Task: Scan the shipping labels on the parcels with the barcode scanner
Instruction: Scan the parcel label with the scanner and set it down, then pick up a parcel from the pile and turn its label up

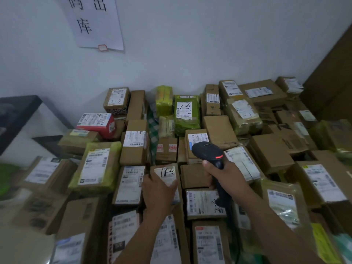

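Gripping the handle of a black barcode scanner, the right hand has its fingers wrapped tightly round it. The scanner is pistol-shaped, with a rounded matte head and a short orange-red strip on the side just above the hand. Its dark handle runs down below the fist, and its head tilts forward and to the left. The scanner is over the middle of the parcel pile, with its nose above a brown carton whose white shipping label shows barcodes and a blue patch.

The left hand lies palm down on a cardboard parcel just left of the scanner hand, with fingers spread and thumb stretched out to the right. It covers the near part of a white label that has black handwritten strokes I cannot read.

At the far edge of the pile, against the wall, a small carton has "3-2" written on its label. A green plastic mailer nearby carries a label with large handwritten marks that seem to be digits lying sideways. A red box with a printed label sits towards the pile's far left corner. A white paper sign on the wall shows large black Chinese characters, among them 出 and 库.
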Action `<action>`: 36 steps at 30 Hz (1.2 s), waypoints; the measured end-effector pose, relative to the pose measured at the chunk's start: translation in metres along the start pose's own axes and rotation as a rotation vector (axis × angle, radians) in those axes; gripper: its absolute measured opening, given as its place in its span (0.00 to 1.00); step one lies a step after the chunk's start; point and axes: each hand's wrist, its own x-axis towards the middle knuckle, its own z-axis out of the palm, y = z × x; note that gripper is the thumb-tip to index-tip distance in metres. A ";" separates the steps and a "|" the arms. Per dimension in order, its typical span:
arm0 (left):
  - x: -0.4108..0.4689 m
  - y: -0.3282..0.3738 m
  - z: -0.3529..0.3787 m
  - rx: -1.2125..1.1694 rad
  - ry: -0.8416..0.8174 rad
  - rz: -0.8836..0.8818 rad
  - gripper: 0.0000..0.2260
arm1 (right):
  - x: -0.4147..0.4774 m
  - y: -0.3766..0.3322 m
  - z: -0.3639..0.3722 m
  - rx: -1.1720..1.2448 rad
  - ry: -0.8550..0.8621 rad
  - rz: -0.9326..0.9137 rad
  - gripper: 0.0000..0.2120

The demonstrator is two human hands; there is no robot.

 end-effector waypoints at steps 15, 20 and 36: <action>-0.044 0.021 0.004 -0.085 0.153 -0.106 0.59 | -0.061 0.029 -0.032 0.063 -0.084 0.003 0.09; -0.075 0.036 -0.017 -0.323 0.257 0.045 0.59 | -0.065 0.019 -0.029 0.283 -0.112 -0.012 0.06; -0.120 0.006 -0.098 -1.086 -0.120 0.028 0.27 | -0.092 -0.011 0.001 0.410 -0.296 -0.076 0.15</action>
